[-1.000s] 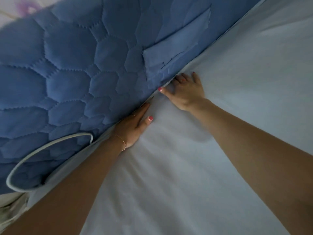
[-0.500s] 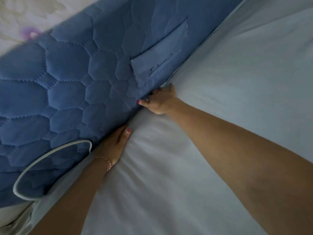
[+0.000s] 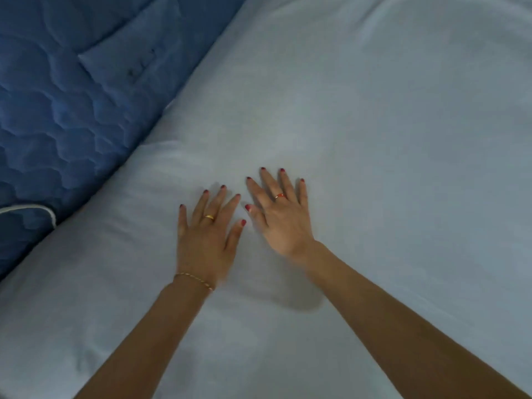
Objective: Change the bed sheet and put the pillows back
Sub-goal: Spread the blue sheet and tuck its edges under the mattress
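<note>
Smoothing the pale blue-grey cotton bed sheet [image 3: 359,116] is the step I judge myself to be in, with both palms flat on it near the middle of the view. My left hand [image 3: 205,240] lies with its fingers [image 3: 216,201] spread wide and straight, gripping nothing; my right hand [image 3: 280,216] sits just beside it on the right, likewise splayed and pressed flat, with no cloth pinched in it. The two thumbs are close together, nearly touching.

To do this well, I would keep the palms flat and sweep outward from where they meet, left hand toward the left edge and right hand toward the right, so slack gets pushed to the borders rather than bunched under my wrists. Faint creases run near my left hand, and a soft ridge shows on the far left of it; those want the firmest strokes.

The sheet covers everything from the near edge to the far right. Its visible edge runs as a diagonal from near left to far centre, where it meets the dark blue quilted padded panel [image 3: 60,110] with its hexagon stitching. I take the sheet's long axis to follow that diagonal, though its ends lie out of view. No pillows are visible.
</note>
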